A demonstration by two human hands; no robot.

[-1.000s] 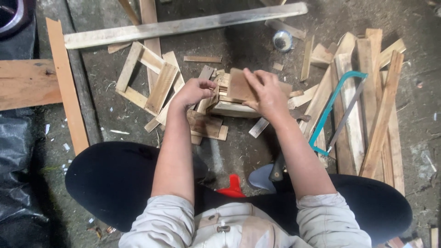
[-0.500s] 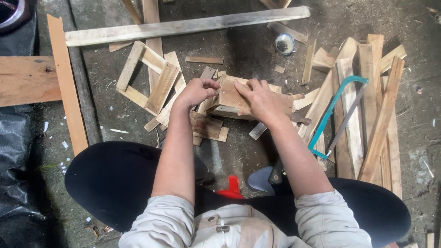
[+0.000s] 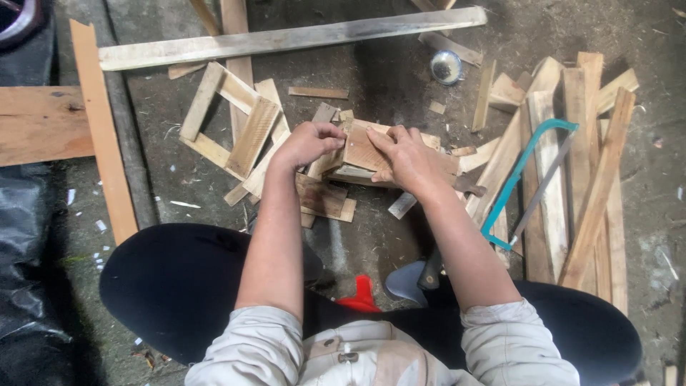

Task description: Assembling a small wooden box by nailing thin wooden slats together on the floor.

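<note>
While both hands clamp it, the small square brown wooden block (image 3: 366, 150) sits half-assembled. Left hand (image 3: 309, 143) pinches its edge — right hand (image 3: 407, 159) presses flat on top; loose slats remain unused.

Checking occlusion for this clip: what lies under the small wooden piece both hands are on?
The small wooden piece rests on stacked wood scraps on the floor. The left hand and right hand cover its edges, so what is directly beneath stays hidden.
</note>
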